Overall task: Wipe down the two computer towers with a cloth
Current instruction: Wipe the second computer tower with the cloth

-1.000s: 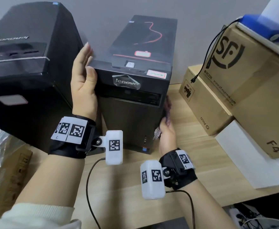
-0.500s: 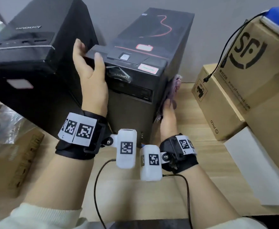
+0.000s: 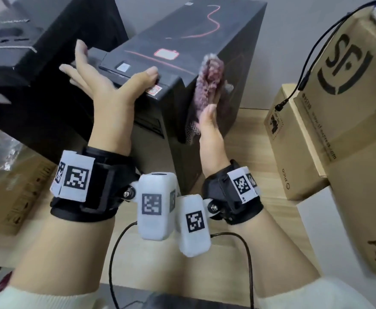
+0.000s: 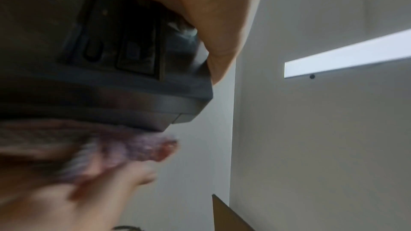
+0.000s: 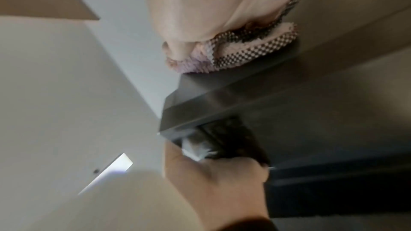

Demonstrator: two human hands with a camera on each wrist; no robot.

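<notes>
Two black computer towers stand on the wooden desk (image 3: 260,219). The left tower (image 3: 37,41) is untouched. My left hand (image 3: 107,85) rests on the top front edge of the right tower (image 3: 205,41), with fingers spread along its left side and the thumb lying over the front lip. My right hand (image 3: 209,126) presses a pink-purple fluffy cloth (image 3: 209,85) flat against the tower's right side panel, near the top. In the right wrist view the cloth (image 5: 244,52) is squeezed between my fingers and the panel (image 5: 311,111). The left wrist view shows the cloth (image 4: 138,148) blurred.
A large cardboard box (image 3: 349,108) and a smaller one (image 3: 294,152) stand close on the right, leaving a narrow gap beside the tower. A black cable (image 3: 316,52) hangs over them. A white sheet (image 3: 316,230) lies below. Another box (image 3: 11,192) sits low left.
My right hand has slid the cloth up the tower's right side from near the bottom to near the top. My left hand shifted from the left edge onto the top front.
</notes>
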